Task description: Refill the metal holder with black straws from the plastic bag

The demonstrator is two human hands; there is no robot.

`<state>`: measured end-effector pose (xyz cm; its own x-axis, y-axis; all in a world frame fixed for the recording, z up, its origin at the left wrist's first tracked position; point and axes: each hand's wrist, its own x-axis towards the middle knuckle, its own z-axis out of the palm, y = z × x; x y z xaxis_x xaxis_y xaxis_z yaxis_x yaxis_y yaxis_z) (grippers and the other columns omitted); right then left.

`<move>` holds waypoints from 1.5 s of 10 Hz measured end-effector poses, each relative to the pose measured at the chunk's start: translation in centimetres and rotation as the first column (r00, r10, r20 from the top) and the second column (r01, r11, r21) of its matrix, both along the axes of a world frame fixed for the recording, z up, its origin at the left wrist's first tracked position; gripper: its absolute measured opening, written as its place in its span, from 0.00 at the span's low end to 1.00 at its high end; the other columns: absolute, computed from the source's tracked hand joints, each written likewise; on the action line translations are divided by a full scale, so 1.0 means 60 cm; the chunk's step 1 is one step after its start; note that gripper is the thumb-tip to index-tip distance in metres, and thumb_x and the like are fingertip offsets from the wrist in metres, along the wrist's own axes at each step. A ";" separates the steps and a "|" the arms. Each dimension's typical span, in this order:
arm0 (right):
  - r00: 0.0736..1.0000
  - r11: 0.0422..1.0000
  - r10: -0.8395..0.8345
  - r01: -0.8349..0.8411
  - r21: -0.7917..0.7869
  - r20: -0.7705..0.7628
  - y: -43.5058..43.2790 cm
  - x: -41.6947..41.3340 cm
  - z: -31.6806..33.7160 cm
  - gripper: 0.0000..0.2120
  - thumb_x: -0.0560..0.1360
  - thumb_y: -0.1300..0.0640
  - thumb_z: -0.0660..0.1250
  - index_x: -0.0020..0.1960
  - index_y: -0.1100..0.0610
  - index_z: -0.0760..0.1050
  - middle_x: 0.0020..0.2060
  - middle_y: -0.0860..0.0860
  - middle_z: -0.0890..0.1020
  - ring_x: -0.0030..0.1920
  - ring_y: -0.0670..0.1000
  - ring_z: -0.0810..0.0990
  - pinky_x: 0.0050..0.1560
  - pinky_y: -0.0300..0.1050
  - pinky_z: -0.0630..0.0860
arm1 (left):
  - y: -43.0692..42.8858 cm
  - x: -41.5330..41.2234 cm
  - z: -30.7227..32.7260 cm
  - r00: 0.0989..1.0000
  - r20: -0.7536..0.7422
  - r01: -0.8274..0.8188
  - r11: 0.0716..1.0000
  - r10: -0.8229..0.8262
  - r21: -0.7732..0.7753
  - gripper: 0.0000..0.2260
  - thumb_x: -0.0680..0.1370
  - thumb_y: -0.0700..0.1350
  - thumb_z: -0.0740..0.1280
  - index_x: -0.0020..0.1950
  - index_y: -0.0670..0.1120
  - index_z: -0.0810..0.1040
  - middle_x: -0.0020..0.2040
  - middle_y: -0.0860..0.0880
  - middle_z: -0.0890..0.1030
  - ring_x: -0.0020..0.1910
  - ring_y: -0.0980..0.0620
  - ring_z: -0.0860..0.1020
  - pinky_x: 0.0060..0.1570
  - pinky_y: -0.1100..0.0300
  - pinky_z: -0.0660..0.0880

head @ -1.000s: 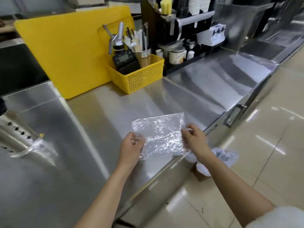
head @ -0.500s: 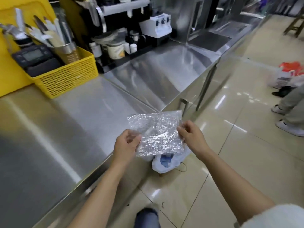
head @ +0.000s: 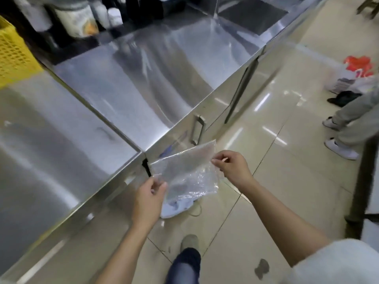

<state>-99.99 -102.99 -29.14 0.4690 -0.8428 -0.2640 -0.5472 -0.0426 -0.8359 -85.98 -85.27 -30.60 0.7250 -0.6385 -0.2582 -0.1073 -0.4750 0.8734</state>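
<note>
We pinch the crinkled clear plastic bag (head: 187, 173) between our left hand (head: 148, 198) and right hand (head: 232, 168), off the steel counter's (head: 114, 103) near edge (contents too blurred to see).

Steel counter (head: 86, 128) fills left & centre, w/ a seam across it; cabinet fronts w/ handle (head: 198, 129) below its front edge. Glossy beige tile floor (head: 276, 181) on the right, streaked w/ ceiling-light glare. Yellow basket (head: 12, 56) at counter's far left edge; blurred jars (head: 75, 16) along back edge.
</note>
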 end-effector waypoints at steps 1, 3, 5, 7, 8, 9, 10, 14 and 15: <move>1.000 0.999 0.004 -0.003 0.034 -0.026 -0.033 -0.011 -0.031 0.04 0.70 0.63 0.69 0.37 0.57 0.79 0.31 0.47 0.77 0.33 0.49 0.73 0.37 0.44 0.69 | -0.038 -0.015 -0.032 0.996 -0.059 -0.059 0.997 0.062 0.045 0.05 0.74 0.37 0.67 0.38 0.43 0.76 0.40 0.42 0.78 0.35 0.53 0.73 0.36 0.67 0.68; 0.999 0.994 0.022 -0.018 0.108 -0.040 -0.066 -0.003 -0.094 0.05 0.71 0.64 0.68 0.38 0.57 0.77 0.32 0.46 0.76 0.33 0.49 0.72 0.34 0.39 0.67 | -0.071 -0.026 -0.066 0.988 -0.086 -0.117 0.981 0.131 0.153 0.02 0.75 0.43 0.65 0.47 0.49 0.73 0.45 0.48 0.79 0.45 0.49 0.76 0.41 0.60 0.69; 0.998 0.993 0.047 -0.043 0.107 -0.035 -0.103 0.016 -0.199 0.04 0.72 0.63 0.67 0.42 0.55 0.74 0.32 0.45 0.73 0.35 0.50 0.71 0.38 0.40 0.68 | -0.104 -0.035 -0.137 0.984 0.039 -0.176 0.971 0.171 0.164 0.33 0.76 0.42 0.65 0.71 0.66 0.51 0.38 0.50 0.78 0.37 0.51 0.77 0.38 0.58 0.72; 0.986 0.991 0.132 -0.129 0.029 -0.105 -0.154 0.024 -0.415 0.05 0.72 0.65 0.64 0.38 0.59 0.72 0.32 0.53 0.78 0.33 0.52 0.74 0.35 0.39 0.69 | -0.144 -0.047 -0.357 0.929 0.325 0.047 0.929 -0.175 0.366 0.21 0.75 0.33 0.61 0.63 0.51 0.75 0.54 0.46 0.77 0.51 0.42 0.77 0.46 0.51 0.75; 0.966 0.974 0.205 -0.217 -0.060 -0.157 -0.163 0.032 -0.547 0.07 0.72 0.65 0.61 0.36 0.60 0.69 0.27 0.50 0.72 0.29 0.48 0.68 0.30 0.34 0.65 | -0.149 -0.049 -0.495 0.887 0.347 0.099 0.860 -0.304 0.500 0.23 0.75 0.34 0.61 0.69 0.45 0.69 0.64 0.42 0.75 0.57 0.40 0.76 0.51 0.48 0.75; 0.933 0.924 0.316 -0.344 -0.169 -0.171 -0.149 0.040 -0.666 0.06 0.68 0.67 0.61 0.33 0.61 0.71 0.25 0.54 0.76 0.26 0.48 0.68 0.30 0.39 0.62 | -0.147 -0.046 -0.623 0.823 0.278 0.191 0.703 -0.495 0.685 0.25 0.76 0.38 0.60 0.73 0.42 0.61 0.66 0.42 0.74 0.62 0.42 0.74 0.60 0.51 0.71; 0.785 0.827 0.540 -0.563 0.015 -0.302 -0.128 0.069 -0.760 0.07 0.52 0.62 0.65 0.30 0.54 0.76 0.20 0.50 0.77 0.20 0.46 0.75 0.18 0.36 0.64 | -0.152 -0.038 -0.725 0.738 0.166 0.248 0.491 -0.654 0.835 0.17 0.75 0.42 0.62 0.64 0.43 0.71 0.57 0.44 0.78 0.56 0.45 0.76 0.54 0.55 0.72; 0.420 0.655 0.664 -0.726 0.210 -0.618 -0.085 0.124 -0.891 0.17 0.78 0.61 0.54 0.64 0.62 0.69 0.64 0.59 0.74 0.65 0.58 0.70 0.61 0.45 0.67 | -0.222 0.002 -0.852 0.688 -0.052 0.290 0.209 -0.724 0.934 0.19 0.78 0.48 0.58 0.68 0.44 0.68 0.68 0.44 0.71 0.67 0.46 0.68 0.67 0.55 0.61; 0.370 0.558 0.645 -0.826 0.082 -0.669 -0.092 0.127 -0.814 0.16 0.78 0.62 0.53 0.64 0.63 0.68 0.64 0.61 0.73 0.64 0.60 0.71 0.61 0.49 0.66 | -0.236 0.002 -0.771 0.769 0.091 0.279 0.460 -0.633 0.843 0.15 0.78 0.46 0.57 0.64 0.46 0.72 0.64 0.45 0.75 0.61 0.46 0.74 0.58 0.56 0.69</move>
